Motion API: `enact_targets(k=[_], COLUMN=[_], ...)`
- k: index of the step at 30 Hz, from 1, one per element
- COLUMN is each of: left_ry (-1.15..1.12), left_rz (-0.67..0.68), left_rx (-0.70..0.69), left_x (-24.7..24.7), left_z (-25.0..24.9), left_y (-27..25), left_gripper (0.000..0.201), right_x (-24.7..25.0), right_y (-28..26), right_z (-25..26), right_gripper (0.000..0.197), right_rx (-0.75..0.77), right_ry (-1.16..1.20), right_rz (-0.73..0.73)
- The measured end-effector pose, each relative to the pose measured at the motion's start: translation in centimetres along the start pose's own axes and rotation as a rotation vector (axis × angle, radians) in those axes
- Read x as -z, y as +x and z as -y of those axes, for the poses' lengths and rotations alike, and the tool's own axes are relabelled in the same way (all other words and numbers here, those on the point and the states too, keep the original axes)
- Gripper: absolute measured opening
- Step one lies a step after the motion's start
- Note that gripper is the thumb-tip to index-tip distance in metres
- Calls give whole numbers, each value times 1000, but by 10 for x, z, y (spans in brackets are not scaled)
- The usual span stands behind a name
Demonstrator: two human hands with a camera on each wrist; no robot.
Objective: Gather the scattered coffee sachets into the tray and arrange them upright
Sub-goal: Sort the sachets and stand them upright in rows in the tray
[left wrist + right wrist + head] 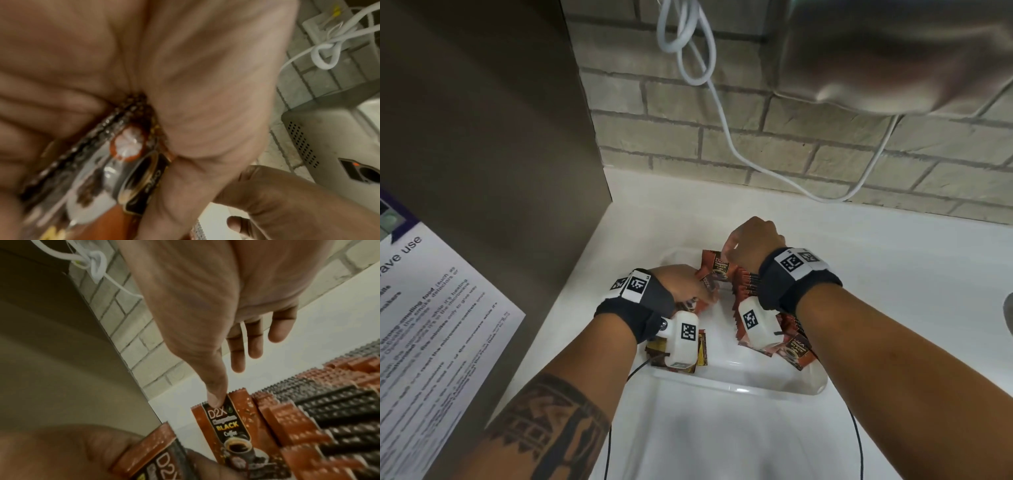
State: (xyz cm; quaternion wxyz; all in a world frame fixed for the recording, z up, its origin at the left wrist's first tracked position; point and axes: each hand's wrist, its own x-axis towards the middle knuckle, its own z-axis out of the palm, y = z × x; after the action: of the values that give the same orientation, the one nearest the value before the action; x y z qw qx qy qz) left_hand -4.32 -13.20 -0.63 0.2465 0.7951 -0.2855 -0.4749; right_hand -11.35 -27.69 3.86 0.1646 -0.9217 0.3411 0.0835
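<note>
A clear plastic tray (739, 389) sits on the white counter with brown "D2X Black Coffee" sachets in it. A row of sachets (308, 410) stands upright along its right side, and a few sachets (796, 353) lie flat near the front. My right hand (750, 246) is at the row's far end, thumb (216, 400) on the top of the front upright sachet (717, 265); its other fingers stretch out behind, the index hidden. My left hand (688, 287) grips a small bundle of sachets (127, 154) just left of that row, over the tray.
A tall beige appliance side (500, 137) with a printed notice (431, 308) stands close on the left. A brick wall (791, 144) with a looped white cable (722, 102) runs behind. Bare white counter (911, 274) lies to the right, with a blurred grey object (893, 51) overhead.
</note>
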Motion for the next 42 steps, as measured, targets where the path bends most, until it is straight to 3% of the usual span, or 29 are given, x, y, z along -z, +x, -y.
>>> enact_targets(k=[3,8,18,26,32,34,37,42], left_ry=[5,3,55,23,-121,-334,-592,-671], left_rz=[-3,14,13,25,-15,27,112,77], left_rx=[40,58,51,54,45,-2,-133,-260], left_x=[0,2,1,3,8,12,17,13], left_z=[-2,-5,-7,-7,0,1,-1,-5], left_y=[9,16,21,16,5,-5,-20,-34], left_gripper=[40,48,39,38,43,41,32,37], right_x=[-6,-10,-8,6,20,22,21,27], right_y=[3,9,6,0,-17,-25,-34,-43], right_z=[4,8,8,2,-6,-8,-8,-8], right_gripper=[23,22,21,13,20,4,24,16], right_rx=[-8,-21,17,86,171,203,213,228], right_ry=[-4,8,-22,53,178,265,279,423], right_rz=[34,65,94,11,-80,-13,116,82])
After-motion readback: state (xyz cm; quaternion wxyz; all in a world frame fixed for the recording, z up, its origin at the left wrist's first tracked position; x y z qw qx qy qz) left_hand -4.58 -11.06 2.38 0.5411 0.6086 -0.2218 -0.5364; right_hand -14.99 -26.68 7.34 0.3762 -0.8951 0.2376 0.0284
